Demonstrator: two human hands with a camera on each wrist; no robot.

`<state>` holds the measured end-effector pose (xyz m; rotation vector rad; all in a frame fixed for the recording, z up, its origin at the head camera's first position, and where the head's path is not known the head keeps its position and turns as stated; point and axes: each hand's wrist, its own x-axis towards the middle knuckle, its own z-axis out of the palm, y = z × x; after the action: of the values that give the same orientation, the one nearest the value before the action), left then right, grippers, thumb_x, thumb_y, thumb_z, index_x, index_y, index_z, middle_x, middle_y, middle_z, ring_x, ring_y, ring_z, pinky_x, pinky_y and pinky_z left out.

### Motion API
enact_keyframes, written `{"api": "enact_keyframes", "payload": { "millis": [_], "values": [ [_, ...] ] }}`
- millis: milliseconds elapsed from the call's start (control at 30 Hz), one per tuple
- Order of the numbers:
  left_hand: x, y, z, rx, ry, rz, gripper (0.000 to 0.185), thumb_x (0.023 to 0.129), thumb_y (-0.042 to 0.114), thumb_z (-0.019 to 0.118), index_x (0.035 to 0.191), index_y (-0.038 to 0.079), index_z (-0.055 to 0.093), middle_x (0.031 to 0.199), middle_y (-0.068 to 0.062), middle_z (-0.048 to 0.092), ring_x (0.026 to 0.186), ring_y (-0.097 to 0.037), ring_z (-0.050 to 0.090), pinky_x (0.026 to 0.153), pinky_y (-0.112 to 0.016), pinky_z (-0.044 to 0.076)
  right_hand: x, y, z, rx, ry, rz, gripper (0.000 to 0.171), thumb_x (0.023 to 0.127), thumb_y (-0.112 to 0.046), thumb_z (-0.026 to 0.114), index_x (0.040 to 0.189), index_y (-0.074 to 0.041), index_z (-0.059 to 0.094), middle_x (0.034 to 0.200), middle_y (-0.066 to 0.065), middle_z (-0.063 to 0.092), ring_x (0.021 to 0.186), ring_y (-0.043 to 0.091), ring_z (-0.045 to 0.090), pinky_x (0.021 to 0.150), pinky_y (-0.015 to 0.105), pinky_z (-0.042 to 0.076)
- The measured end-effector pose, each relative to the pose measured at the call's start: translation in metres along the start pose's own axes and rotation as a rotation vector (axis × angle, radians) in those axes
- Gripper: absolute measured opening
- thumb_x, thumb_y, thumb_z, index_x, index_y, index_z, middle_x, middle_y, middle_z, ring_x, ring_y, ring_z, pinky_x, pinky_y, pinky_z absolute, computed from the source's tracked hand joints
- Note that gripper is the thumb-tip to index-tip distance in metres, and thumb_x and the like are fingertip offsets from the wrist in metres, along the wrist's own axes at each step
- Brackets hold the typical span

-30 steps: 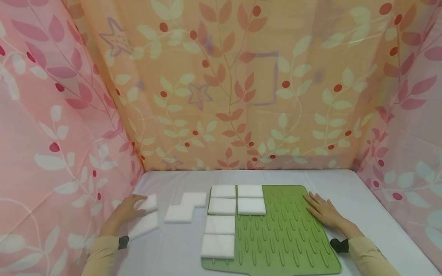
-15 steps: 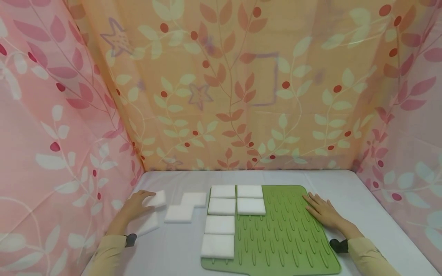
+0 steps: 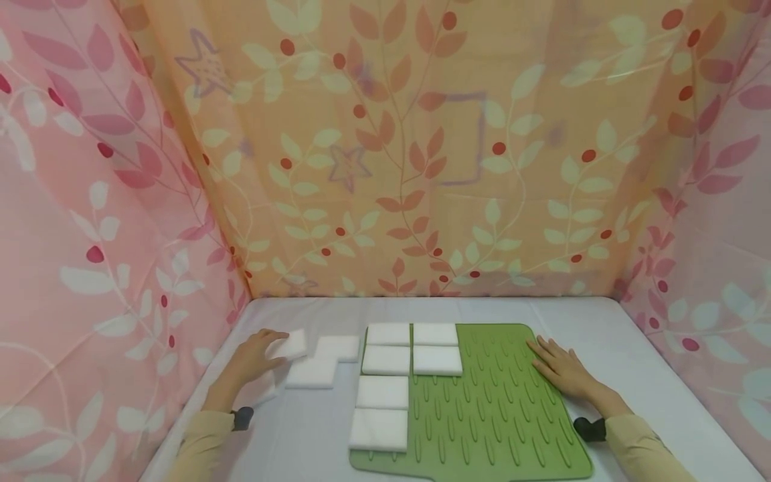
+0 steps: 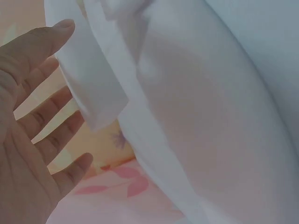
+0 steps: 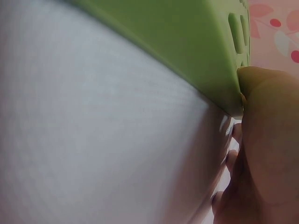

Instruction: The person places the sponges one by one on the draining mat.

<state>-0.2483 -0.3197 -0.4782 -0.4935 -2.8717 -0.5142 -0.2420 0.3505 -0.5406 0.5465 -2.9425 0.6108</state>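
Note:
My left hand (image 3: 249, 361) pinches a white sponge (image 3: 293, 345) by its left end, between thumb and fingers; the left wrist view shows the thumb (image 4: 63, 27) along one side. A second white sponge (image 3: 265, 388) lies under that hand, mostly hidden. Just right of the held one, two more white sponges (image 3: 311, 373) lie in a stepped pair. On the green ribbed mat (image 3: 500, 408), several white sponges (image 3: 379, 430) fill the left column and the top of the second. My right hand (image 3: 563, 368) rests on the mat's right edge, fingers spread and straight.
The white tabletop (image 3: 307, 435) surrounds the mat. Patterned cloth walls (image 3: 385, 201) enclose it at the back and on both sides. Each wrist wears a black camera (image 3: 243, 418).
My left hand has slid to the right with the pinched sponge, bringing it beside the stepped pair and covering more of the lower sponge. The right hand stays put.

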Motion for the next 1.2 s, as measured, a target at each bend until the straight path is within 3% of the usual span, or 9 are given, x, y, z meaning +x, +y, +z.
{"api": "enact_keyframes", "payload": {
  "millis": [433,633,833,1200],
  "values": [
    [0.012,0.034,0.010,-0.042,-0.042,-0.004,0.052,0.077,0.029,0.074,0.123,0.012,0.058,0.119,-0.012,0.056,0.109,-0.036,0.053,0.088,-0.055,0.043,0.001,0.001,0.001,0.007,0.006,-0.004,0.052,0.097,-0.032,0.046,0.140,-0.005,0.039,0.144,0.028,0.029,0.130,0.053,0.022,0.097,0.072,0.010],
    [0.015,0.048,0.013,-0.047,-0.045,0.040,0.053,0.076,0.031,0.075,0.123,0.013,0.058,0.117,-0.010,0.057,0.108,-0.034,0.055,0.089,-0.053,0.044,0.001,0.001,0.003,0.012,0.036,-0.033,0.050,0.096,-0.030,0.047,0.139,-0.005,0.040,0.142,0.029,0.032,0.128,0.054,0.024,0.095,0.073,0.012],
    [0.020,0.065,0.012,-0.048,-0.040,0.093,0.053,0.076,0.033,0.074,0.123,0.013,0.058,0.116,-0.008,0.058,0.107,-0.031,0.056,0.087,-0.051,0.045,0.001,0.000,0.001,-0.008,0.008,-0.018,0.051,0.096,-0.030,0.047,0.140,-0.005,0.040,0.143,0.029,0.031,0.128,0.053,0.025,0.096,0.072,0.012],
    [0.032,0.090,0.011,-0.025,-0.042,0.170,0.053,0.076,0.032,0.075,0.123,0.012,0.058,0.115,-0.007,0.058,0.104,-0.030,0.056,0.082,-0.049,0.048,-0.002,0.008,0.009,0.009,0.090,-0.094,0.050,0.096,-0.027,0.047,0.142,-0.012,0.037,0.141,0.030,0.033,0.126,0.054,0.026,0.092,0.074,0.013]
  ]
}}
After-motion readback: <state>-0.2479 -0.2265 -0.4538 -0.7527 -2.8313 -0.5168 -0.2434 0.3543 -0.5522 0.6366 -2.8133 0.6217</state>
